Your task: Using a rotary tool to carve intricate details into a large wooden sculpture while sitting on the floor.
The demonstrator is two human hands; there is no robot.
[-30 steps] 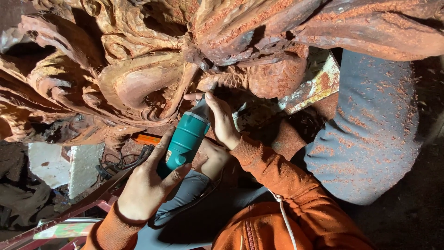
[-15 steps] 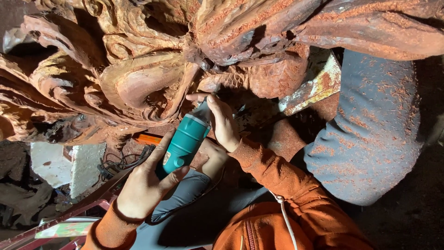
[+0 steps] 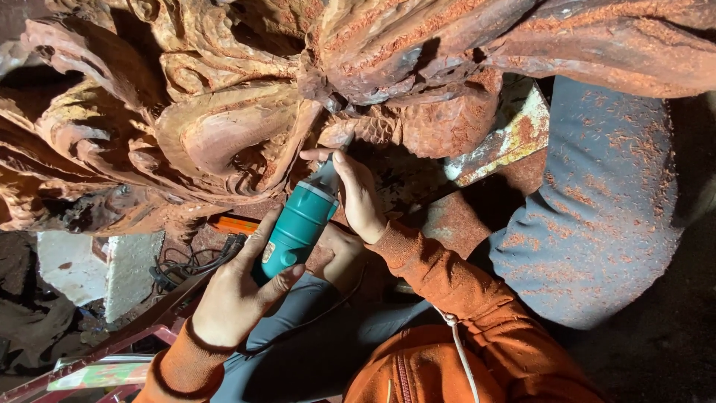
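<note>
A large reddish wood carving with deep curls and folds fills the upper part of the view. I hold a teal power grinder against its underside. My left hand wraps the rear of the tool's body. My right hand grips the front near the head, fingers touching the carved wood. The tool's tip is hidden behind my right hand. Both sleeves are orange.
My grey trouser leg, dusted with red shavings, lies at the right. A black cable coils below the carving, near an orange tool handle. A white block sits at the left, and a red metal frame at the lower left.
Both hands and the grinder have stayed almost still against the carving; the view has shifted only slightly.
</note>
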